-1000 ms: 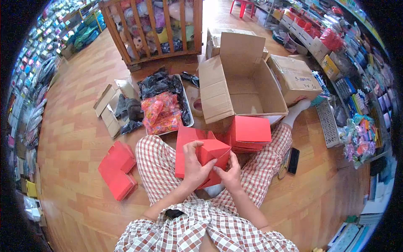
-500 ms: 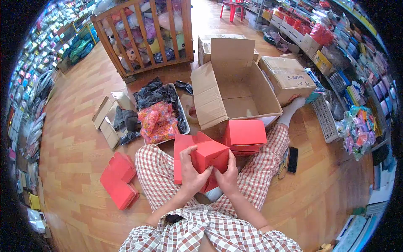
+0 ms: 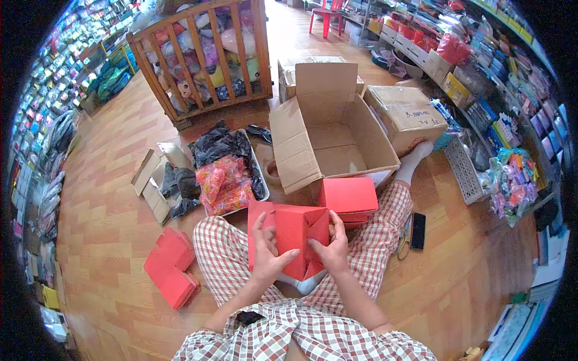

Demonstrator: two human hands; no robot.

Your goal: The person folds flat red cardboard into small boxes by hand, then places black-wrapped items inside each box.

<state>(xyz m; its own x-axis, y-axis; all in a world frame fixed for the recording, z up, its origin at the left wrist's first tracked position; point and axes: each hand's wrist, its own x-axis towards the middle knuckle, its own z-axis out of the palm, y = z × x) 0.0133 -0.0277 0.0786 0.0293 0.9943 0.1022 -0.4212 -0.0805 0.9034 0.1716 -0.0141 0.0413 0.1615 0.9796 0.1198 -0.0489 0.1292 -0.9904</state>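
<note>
Red cardboard is filling both hands: the left hand (image 3: 271, 249) is gripping the left side of a partly folded, red cardboard box (image 3: 292, 234), its thumb lying on the near face, while the right hand (image 3: 332, 248) is closing around the right side, its thumb pressing at a crease among the loose flaps. The box is sitting above the lap, between the knees, its long axis appearing to run away from the body, its flapped side facing the right hand; its exact tilt is escaping me. The step in hand is seemingly folding; the next move is probably calling for a firm left grip and a steady right thumb. Behind the left hand, a flat red card panel (image 3: 260, 212) is showing, whether joined or separate I cannot tell. Farther out, a stack of red folded boxes (image 3: 348, 195) is standing beside an open brown cardboard carton (image 3: 294, 144), and flat red cardboard pieces (image 3: 171, 271) are lying on the wood-patterned floor (image 3: 114, 180).
</note>
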